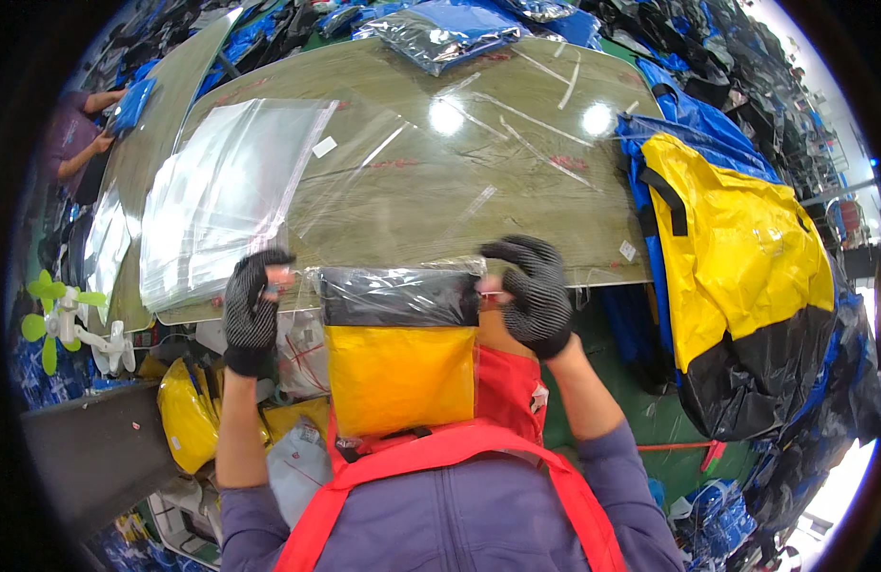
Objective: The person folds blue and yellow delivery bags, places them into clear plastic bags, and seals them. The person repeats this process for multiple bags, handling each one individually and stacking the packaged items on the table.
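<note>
A folded yellow-and-black bag in a clear plastic sleeve (402, 377) hangs upright in front of my body, at the near edge of the table. Its black band lies at the top and the yellow part below. My left hand (250, 310), in a grey-and-black knit glove with bare fingertips showing, is closed in a pinch at the sleeve's upper left corner. At the upper right corner my right hand (534, 291), gloved the same way, pinches the clear film. A red apron (507, 386) shows behind the package.
Flat clear plastic sleeves (231, 191) lie stacked on the table (402, 210) at left. Yellow, black and blue bags (745, 248) drape over its right end. A wrapped package (450, 38) sits at the far edge. A small green fan (59, 319) and another person (73, 143) are at left.
</note>
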Motion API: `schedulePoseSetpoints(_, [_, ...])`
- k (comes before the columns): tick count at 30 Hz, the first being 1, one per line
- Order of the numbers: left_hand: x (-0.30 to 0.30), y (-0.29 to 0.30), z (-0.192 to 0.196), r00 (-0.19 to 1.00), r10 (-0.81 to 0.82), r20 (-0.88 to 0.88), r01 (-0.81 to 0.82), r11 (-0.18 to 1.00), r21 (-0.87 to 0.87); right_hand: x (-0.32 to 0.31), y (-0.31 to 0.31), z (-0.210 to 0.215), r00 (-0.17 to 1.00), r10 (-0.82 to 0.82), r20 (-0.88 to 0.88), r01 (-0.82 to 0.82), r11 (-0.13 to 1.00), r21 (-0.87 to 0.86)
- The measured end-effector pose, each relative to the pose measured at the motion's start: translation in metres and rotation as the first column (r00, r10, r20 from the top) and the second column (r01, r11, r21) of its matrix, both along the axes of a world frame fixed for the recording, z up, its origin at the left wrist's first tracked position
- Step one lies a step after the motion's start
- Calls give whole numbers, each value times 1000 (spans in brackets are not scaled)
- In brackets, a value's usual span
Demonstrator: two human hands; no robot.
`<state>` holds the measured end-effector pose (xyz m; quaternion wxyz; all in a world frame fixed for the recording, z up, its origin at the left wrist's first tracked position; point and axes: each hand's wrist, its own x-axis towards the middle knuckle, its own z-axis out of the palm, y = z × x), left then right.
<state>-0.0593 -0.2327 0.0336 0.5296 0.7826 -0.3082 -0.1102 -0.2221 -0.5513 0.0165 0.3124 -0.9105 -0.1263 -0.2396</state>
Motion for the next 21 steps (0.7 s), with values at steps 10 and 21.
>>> schedulePoseSetpoints(10, [-58, 7, -90, 926, -89, -366, 79, 996, -42, -82, -131, -22, 725, -658, 204, 685, 656, -316])
schedulePoseSetpoints(21, [158, -220, 39, 799, -504, -327, 293, 802, -520, -91, -206, 97, 683, -715, 148, 728, 683, -59])
